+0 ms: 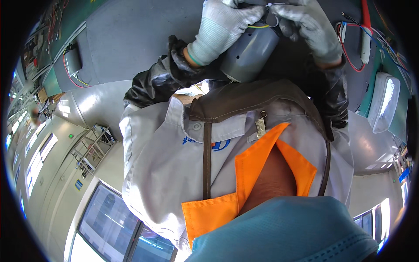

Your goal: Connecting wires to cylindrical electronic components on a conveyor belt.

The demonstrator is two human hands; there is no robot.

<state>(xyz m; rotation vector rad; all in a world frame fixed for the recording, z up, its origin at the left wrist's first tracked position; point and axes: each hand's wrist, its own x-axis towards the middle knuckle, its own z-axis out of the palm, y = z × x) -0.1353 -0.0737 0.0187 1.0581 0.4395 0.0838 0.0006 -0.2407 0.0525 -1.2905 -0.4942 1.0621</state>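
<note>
Both hands wear light grey knit gloves and work at the top of the view, above my white jacket with its orange collar. My left hand [222, 26] wraps around the upper end of a grey plastic cylinder [251, 54]. A thin yellow wire [258, 26] runs out of that end of the cylinder. My right hand [307, 28] pinches thin wires at the same end, fingertips close to those of my left hand. Dark glossy sleeves cover both forearms. The cylinder's top is hidden by the fingers.
Red and blue wires [351, 48] and a white strip lie on the grey surface [131, 39] at the right. A white oblong housing [384, 102] sits further right. A small grey box with red wires [72, 61] lies at the left. Windows [109, 218] show lower left.
</note>
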